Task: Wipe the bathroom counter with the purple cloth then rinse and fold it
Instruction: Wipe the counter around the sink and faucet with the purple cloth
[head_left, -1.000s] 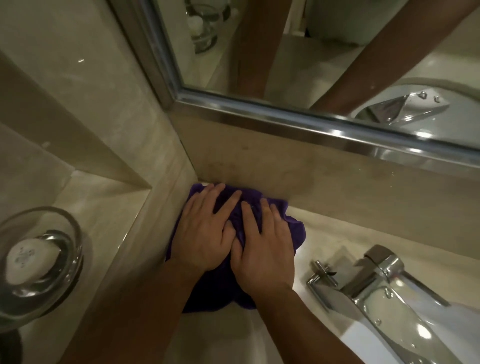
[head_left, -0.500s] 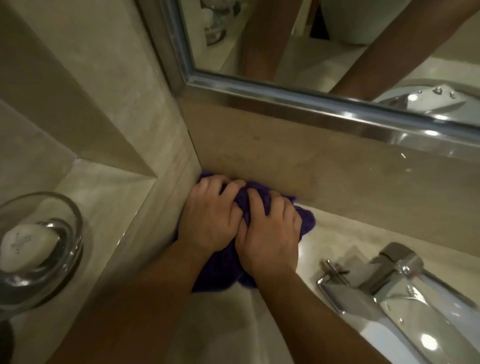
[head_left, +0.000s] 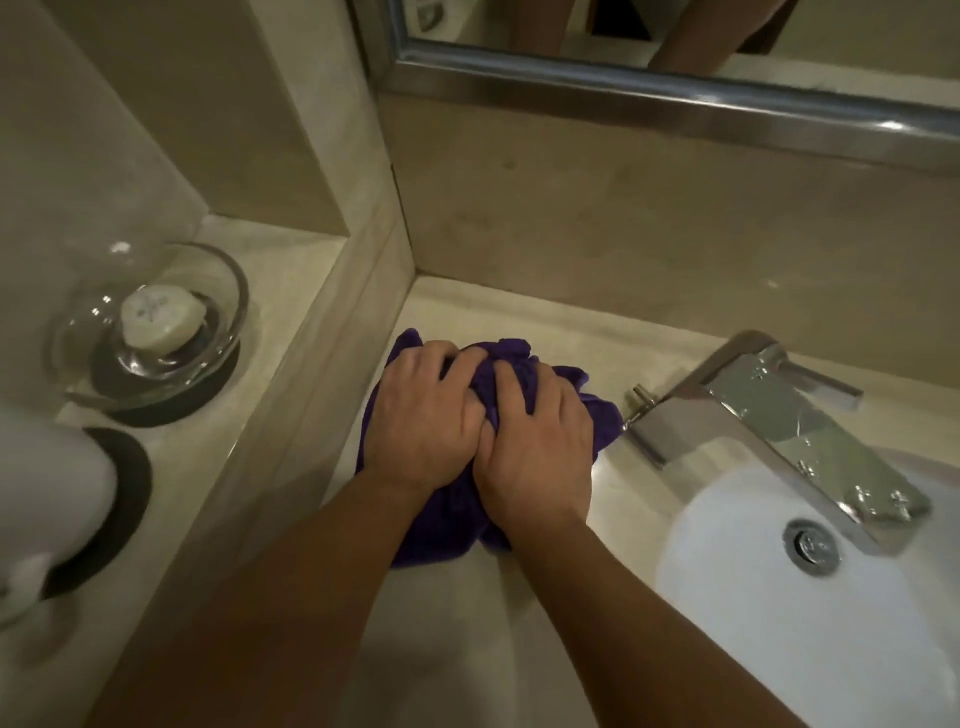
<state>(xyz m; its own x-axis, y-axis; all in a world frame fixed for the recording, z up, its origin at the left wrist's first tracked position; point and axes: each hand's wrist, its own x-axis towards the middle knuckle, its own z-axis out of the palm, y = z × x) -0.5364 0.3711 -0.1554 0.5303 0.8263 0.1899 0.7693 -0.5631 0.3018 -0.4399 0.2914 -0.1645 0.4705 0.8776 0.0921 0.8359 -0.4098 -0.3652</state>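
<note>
The purple cloth (head_left: 447, 512) lies bunched on the beige bathroom counter (head_left: 467, 649), a short way out from the back left corner. My left hand (head_left: 423, 413) and my right hand (head_left: 537, 441) sit side by side on top of it, thumbs touching. Both have their fingers curled into the fabric and gather it into folds. Most of the cloth is hidden under my hands; its edges stick out at the back, at the right and toward me.
A chrome faucet (head_left: 789, 426) stands right of the cloth over the white sink basin (head_left: 779, 597) with its drain (head_left: 811, 545). On the raised left ledge (head_left: 270, 291) sit a glass soap dish with soap (head_left: 156, 322) and a white object (head_left: 47, 509). A mirror frame (head_left: 649, 88) runs above.
My hands went from flat on the cloth to clenched, bunching it, and dragged it back from the wall corner toward me. The view tilted down, showing more sink.
</note>
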